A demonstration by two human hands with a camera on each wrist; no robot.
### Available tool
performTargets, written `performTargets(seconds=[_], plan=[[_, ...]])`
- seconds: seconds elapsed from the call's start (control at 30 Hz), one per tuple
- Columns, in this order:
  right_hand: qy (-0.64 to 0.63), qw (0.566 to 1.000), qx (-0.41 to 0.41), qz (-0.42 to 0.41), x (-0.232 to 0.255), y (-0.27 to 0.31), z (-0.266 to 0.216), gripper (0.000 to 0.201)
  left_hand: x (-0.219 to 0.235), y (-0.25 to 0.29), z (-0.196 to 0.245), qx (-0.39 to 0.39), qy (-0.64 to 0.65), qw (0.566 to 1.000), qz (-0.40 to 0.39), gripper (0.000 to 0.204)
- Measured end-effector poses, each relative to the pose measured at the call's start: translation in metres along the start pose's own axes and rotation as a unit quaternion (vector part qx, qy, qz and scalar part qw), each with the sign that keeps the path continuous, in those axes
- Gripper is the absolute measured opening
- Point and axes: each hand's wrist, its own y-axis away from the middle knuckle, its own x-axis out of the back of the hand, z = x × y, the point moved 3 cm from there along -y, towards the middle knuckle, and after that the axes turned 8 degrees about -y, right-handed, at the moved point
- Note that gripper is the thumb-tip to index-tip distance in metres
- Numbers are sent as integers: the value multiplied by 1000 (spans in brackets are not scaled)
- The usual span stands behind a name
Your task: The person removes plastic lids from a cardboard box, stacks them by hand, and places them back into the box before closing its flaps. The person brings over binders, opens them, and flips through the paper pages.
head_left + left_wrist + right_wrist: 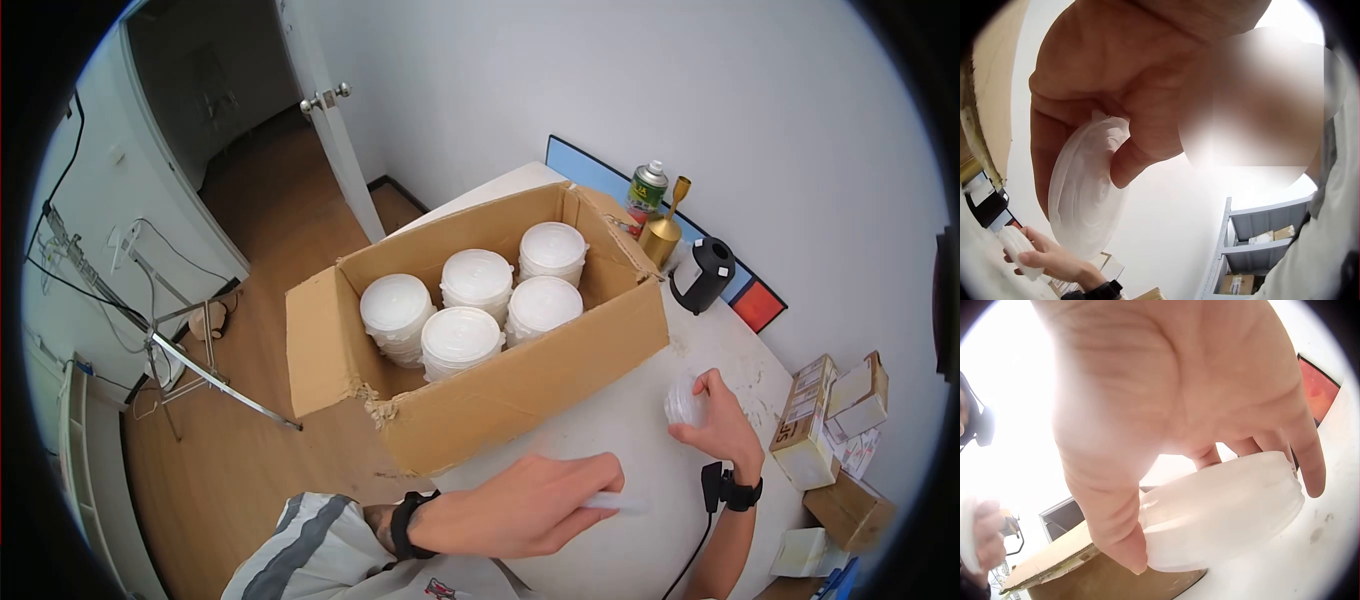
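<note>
In the head view, my left hand (530,505) pinches the edge of a translucent round lid (612,501) over the near part of the table. The left wrist view shows that lid (1088,187) between thumb and fingers, tilted on edge. My right hand (722,425) grips a translucent round container (684,402), right of the cardboard box. Up close in the right wrist view, thumb and fingers hold the container (1222,512) by its sides. Inside the cardboard box (530,405) stand several stacks of white lidded containers (462,336).
Along the wall behind the box stand a spray can (647,187), a gold-coloured object (660,238) and a black device (703,274). Small cartons (805,420) are piled at the right. A black cable (697,560) runs near the right forearm. A door (335,120) stands beyond the table.
</note>
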Motion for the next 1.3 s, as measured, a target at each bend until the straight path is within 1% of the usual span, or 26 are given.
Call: performTargets(seconds=[0.03,0.07,0.13,0.2,0.23,0.27,0.3,0.37,0.4,0.47,0.6,0.63,0.67,0.7,0.73,0.77,0.8,0.83,0.87,0.9,0.93,1.0,1.03,1.1,1.23,1.3], plan=[[0,1000,-7,-29,-6,0,2,62,16,17,13,-2,13,1000,11,16],[14,999,2,-38,-10,-1,5,63,33,34,23,-4,26,999,20,15],[16,998,16,-51,-15,-3,11,64,71,65,41,5,-23,995,100,22],[17,998,29,-62,-18,-3,14,65,105,87,54,70,-112,967,218,32],[24,997,28,-64,-17,-2,14,65,122,87,64,85,-193,941,266,34],[31,997,26,-64,-17,-2,14,65,140,83,65,55,-257,921,287,34],[28,997,34,-64,-16,-2,15,65,161,74,65,14,-336,905,263,35],[27,997,26,-66,-14,-1,18,65,192,45,58,-14,-414,886,207,36],[27,997,29,-65,-12,0,18,65,203,27,50,8,-453,876,168,36],[28,997,29,-63,-9,0,20,66,213,-9,16,-14,-476,873,109,39],[37,998,34,-49,-3,4,24,66,196,-55,-73,-55,-564,824,2,45],[32,998,31,-48,-1,7,22,66,190,-59,-90,-23,-572,819,-34,43],[27,998,29,-49,0,8,20,66,186,-59,-115,-30,-578,814,-56,41],[27,998,28,-47,0,8,21,66,181,-58,-120,-35,-582,809,-79,40],[19,998,34,-52,0,8,20,65,179,-54,-125,-36,-581,809,-79,40],[13,997,41,-58,-1,8,19,65,177,-49,-134,11,-548,829,-112,42],[14,997,40,-62,-2,8,15,65,176,-44,-139,59,-510,846,-144,45],[15,997,20,-74,-2,8,12,66,176,-42,-145,61,-507,848,-143,45],[15,996,-1,-87,-4,7,10,66,176,-41,-152,36,-510,849,-133,48],[17,996,-1,-90,-5,6,11,66,176,-40,-151,11,-513,849,-123,52],[19,996,-5,-92,-7,4,14,66,178,-41,-152,12,-511,851,-121,52],[25,995,-11,-95,-10,3,17,67,183,-50,-150,47,-521,838,-153,51],[20,995,-12,-96,-11,2,17,67,185,-56,-141,47,-518,841,-150,51],[21,995,-15,-99,-11,2,18,67,188,-65,-130,94,-499,841,-185,50],[27,995,-13,-98,-12,1,17,68,186,-69,-123,84,-489,855,-149,46],[39,994,-13,-97,-10,2,13,68,184,-69,-125,130,-518,824,-186,48]])
